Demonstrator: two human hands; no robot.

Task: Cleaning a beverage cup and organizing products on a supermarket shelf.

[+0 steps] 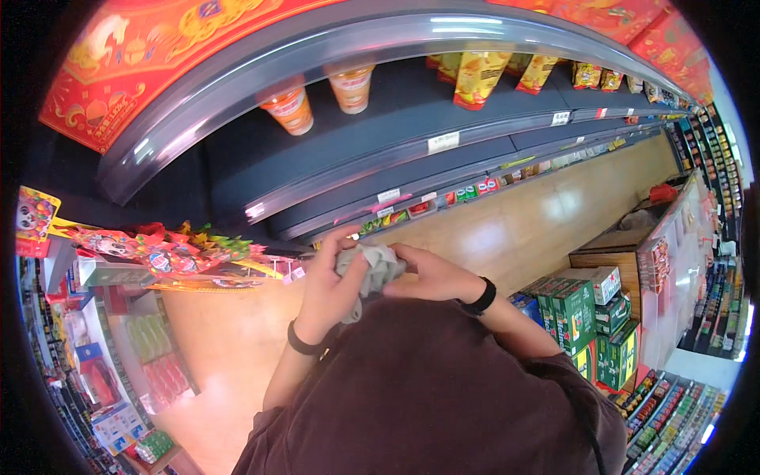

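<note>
A crumpled pale grey-green cloth (375,268) is bunched between my two hands, close in front of my chest. From the left side, my left hand (332,273) grips it, with the thumb pressed over its folds. My right hand (436,274) holds the other side, its fingers partly hidden behind the bundle. A small loose end of the cloth hangs below by my left wrist. Beyond my hands runs a dark store shelf (380,124), where two orange cups (351,89) and several yellow snack bags (482,77) stand on the upper level.
Green beer cartons (573,314) are stacked at the right beside a wooden-sided counter (605,261). Candy packs (160,252) hang from a rack at the left, near hand height. Price tags (443,142) line the shelf edges. Tan floor (219,338) shows on both sides of me.
</note>
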